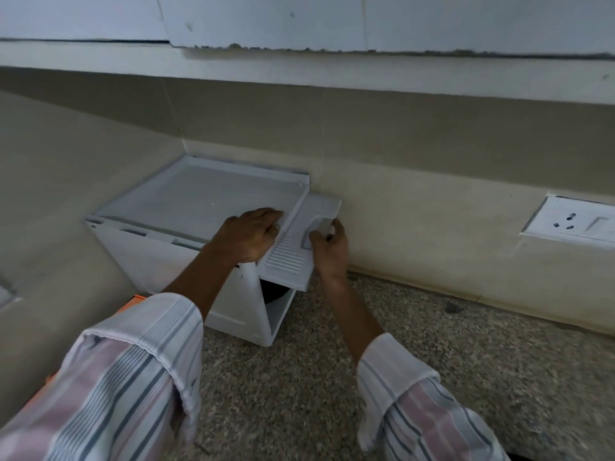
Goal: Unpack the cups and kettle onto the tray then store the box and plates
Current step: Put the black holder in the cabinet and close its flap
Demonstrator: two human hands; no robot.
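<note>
A white storage cabinet [199, 197] stands in the corner on a speckled stone surface. Its ribbed white door [288, 261] is swung up and out at the right side. My right hand [329, 252] grips the door's handle [319, 226]. My left hand [248, 234] lies flat on the cabinet's top by the door's edge, fingers spread and holding nothing. In the opening under the door, a dark round object [273, 291] shows partly. No cups, kettle, tray, box or plates can be made out.
A white wall socket [572, 221] sits on the beige wall to the right. An orange object [138, 298] peeks out behind my left sleeve. A white ledge overhangs above. The speckled surface [432, 327] stretches right of the cabinet.
</note>
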